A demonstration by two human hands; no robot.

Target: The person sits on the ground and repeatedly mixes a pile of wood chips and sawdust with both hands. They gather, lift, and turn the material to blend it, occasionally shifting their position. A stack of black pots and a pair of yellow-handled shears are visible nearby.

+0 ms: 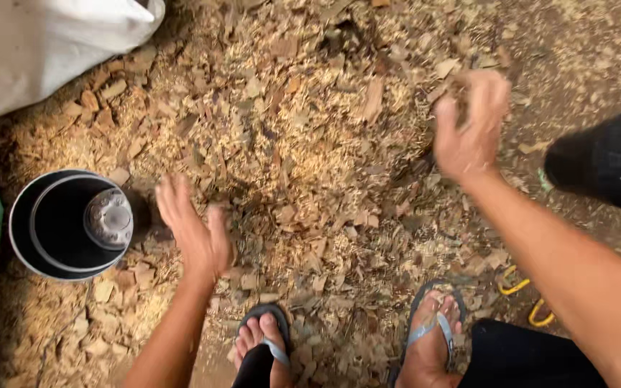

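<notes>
The left hand [194,233] hovers open and empty over the wood chips [289,144] beside a black cylindrical container [37,244], while the right hand [468,122] closes its grip on a clump of chips.

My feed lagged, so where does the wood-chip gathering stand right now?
Done: nothing shows in the black container; its dark inside looks bare. In hand: right hand grips a clump of chips, left hand open over the pile. Left: wood chips cover the ground.
</notes>
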